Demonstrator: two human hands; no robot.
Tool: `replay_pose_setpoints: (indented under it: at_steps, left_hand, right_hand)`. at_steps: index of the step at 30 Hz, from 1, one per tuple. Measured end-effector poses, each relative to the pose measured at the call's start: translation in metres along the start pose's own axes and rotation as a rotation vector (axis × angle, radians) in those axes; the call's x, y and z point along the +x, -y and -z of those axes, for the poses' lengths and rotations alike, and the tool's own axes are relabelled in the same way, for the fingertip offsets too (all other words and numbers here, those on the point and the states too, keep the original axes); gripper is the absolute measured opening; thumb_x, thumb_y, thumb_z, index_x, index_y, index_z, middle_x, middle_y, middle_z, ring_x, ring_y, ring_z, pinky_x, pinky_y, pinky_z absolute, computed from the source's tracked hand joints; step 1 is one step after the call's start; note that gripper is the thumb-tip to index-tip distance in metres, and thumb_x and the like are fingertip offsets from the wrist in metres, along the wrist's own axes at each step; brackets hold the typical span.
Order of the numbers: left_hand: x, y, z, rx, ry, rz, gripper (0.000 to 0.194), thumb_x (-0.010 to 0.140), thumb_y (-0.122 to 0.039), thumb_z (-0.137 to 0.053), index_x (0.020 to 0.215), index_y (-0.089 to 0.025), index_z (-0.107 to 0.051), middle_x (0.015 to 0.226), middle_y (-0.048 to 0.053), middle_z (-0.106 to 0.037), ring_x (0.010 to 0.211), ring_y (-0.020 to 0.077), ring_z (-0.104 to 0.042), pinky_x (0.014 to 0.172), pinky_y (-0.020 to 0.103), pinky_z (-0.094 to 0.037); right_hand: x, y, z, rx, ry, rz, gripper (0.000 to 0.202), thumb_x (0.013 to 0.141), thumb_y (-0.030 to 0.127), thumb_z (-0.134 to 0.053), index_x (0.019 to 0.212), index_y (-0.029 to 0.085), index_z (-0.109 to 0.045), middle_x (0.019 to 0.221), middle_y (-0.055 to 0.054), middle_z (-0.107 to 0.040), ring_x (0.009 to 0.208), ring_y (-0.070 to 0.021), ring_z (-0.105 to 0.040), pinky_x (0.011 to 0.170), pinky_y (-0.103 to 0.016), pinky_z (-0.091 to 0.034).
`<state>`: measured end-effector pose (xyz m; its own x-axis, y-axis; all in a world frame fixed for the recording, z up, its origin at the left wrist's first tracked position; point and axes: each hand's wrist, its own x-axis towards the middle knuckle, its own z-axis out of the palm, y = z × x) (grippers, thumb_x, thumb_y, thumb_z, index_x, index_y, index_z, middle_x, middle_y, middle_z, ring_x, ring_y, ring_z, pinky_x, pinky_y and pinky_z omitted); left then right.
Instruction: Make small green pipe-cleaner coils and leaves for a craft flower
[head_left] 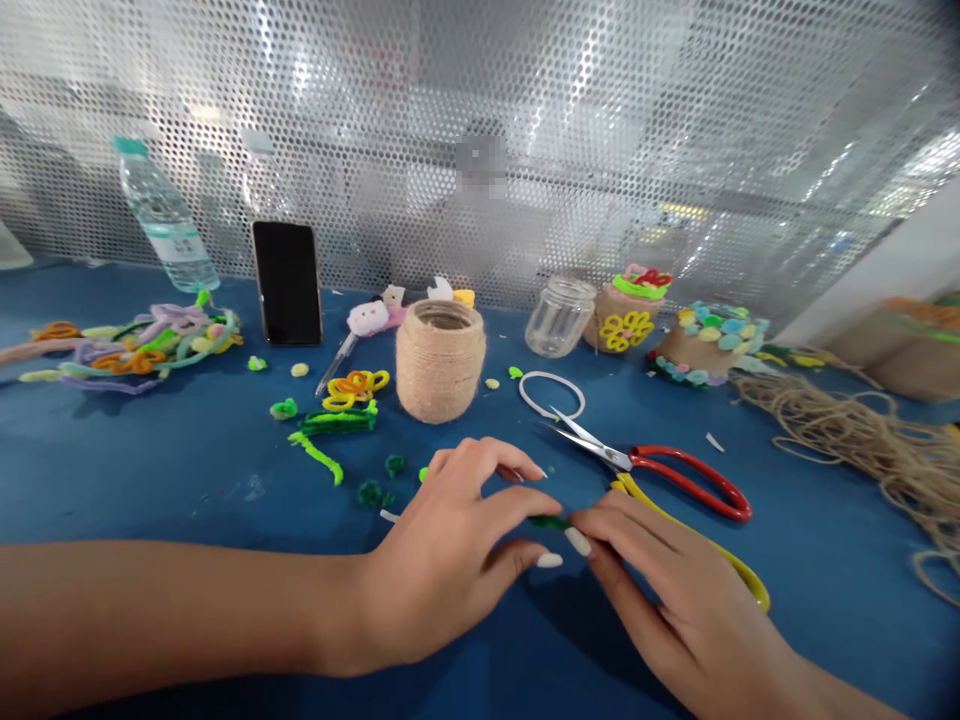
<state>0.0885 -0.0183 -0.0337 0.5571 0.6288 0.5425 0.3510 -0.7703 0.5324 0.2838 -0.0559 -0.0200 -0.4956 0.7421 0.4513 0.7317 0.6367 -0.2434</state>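
My right hand (675, 590) pinches a short dark green pipe cleaner (550, 522) between thumb and fingertips. Around the other end of it, my left hand (457, 550) has its thumb and fingers spread, with a gap between them. Just beyond my right hand lie scissors (619, 459), blades apart, with one red handle and one yellow handle partly under the hand. A jar wrapped in twine (440, 365) stands ahead of my left hand. Dark green fuzzy pieces (371, 493) and a bright green pipe cleaner (319, 458) lie left of it.
A white ring (551, 396) lies by a glass jar (560, 318). Decorated jars (627, 315) and loose twine (862, 430) are at the right. At the left are a phone (288, 284), a water bottle (169, 225) and a coloured pipe-cleaner pile (161, 340). A perforated metal panel (420, 130) borders the back.
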Motion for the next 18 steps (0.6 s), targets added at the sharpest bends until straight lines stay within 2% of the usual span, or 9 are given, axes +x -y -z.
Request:
replay_pose_setpoints:
  at_steps: [2, 6, 10, 14, 18]
  left_hand:
    - [-0.0016, -0.0002, -0.0003, 0.07, 0.036, -0.01, 0.022, 0.083, -0.015, -0.057, 0.104, -0.023, -0.058, 0.113, 0.005, -0.05, 0.108, 0.0203, -0.047, 0.089, 0.039, -0.036]
    - [-0.0017, -0.0004, 0.0006, 0.121, 0.059, -0.01, 0.014, 0.087, -0.017, -0.051, 0.096, -0.022, -0.061, 0.11, 0.005, -0.051, 0.101, 0.0208, -0.048, 0.085, 0.041, -0.037]
    - [-0.0007, -0.0001, 0.0006, 0.167, 0.114, -0.057, 0.017, 0.086, -0.014, -0.049, 0.088, -0.021, -0.065, 0.107, 0.005, -0.054, 0.095, 0.0216, -0.049, 0.079, 0.04, -0.037]
    - [-0.0012, 0.0004, -0.0014, 0.197, 0.171, -0.079, 0.018, 0.085, -0.015, -0.051, 0.08, -0.021, -0.067, 0.103, 0.005, -0.056, 0.095, 0.0223, -0.05, 0.076, 0.039, -0.035]
    - [-0.0013, 0.0014, -0.0016, 0.124, 0.162, -0.031, 0.017, 0.083, -0.011, -0.053, 0.079, -0.021, -0.066, 0.099, 0.003, -0.055, 0.089, 0.0168, -0.052, 0.074, 0.034, -0.034]
  right_hand:
    - [-0.0002, 0.0002, 0.0003, -0.06, 0.033, 0.02, 0.019, 0.087, 0.011, -0.038, 0.08, 0.017, -0.054, 0.073, -0.004, -0.054, 0.061, -0.0152, -0.053, 0.053, -0.027, -0.044]
    - [-0.0038, 0.0045, 0.0001, -0.069, 0.086, 0.045, 0.019, 0.085, 0.01, -0.039, 0.076, 0.017, -0.054, 0.072, -0.005, -0.054, 0.062, -0.0165, -0.052, 0.053, -0.029, -0.045]
    - [-0.0053, 0.0078, -0.0001, -0.04, 0.048, 0.061, 0.019, 0.085, 0.009, -0.04, 0.075, 0.017, -0.054, 0.07, -0.004, -0.054, 0.061, -0.0154, -0.051, 0.053, -0.028, -0.044]
    - [-0.0038, 0.0076, -0.0015, -0.006, 0.004, 0.108, 0.018, 0.086, 0.008, -0.041, 0.083, 0.016, -0.057, 0.071, -0.004, -0.054, 0.062, -0.0148, -0.051, 0.055, -0.027, -0.044]
    - [-0.002, 0.0079, -0.0004, 0.011, -0.013, 0.091, 0.017, 0.086, 0.008, -0.042, 0.085, 0.016, -0.056, 0.073, -0.004, -0.056, 0.064, -0.0143, -0.053, 0.056, -0.027, -0.046]
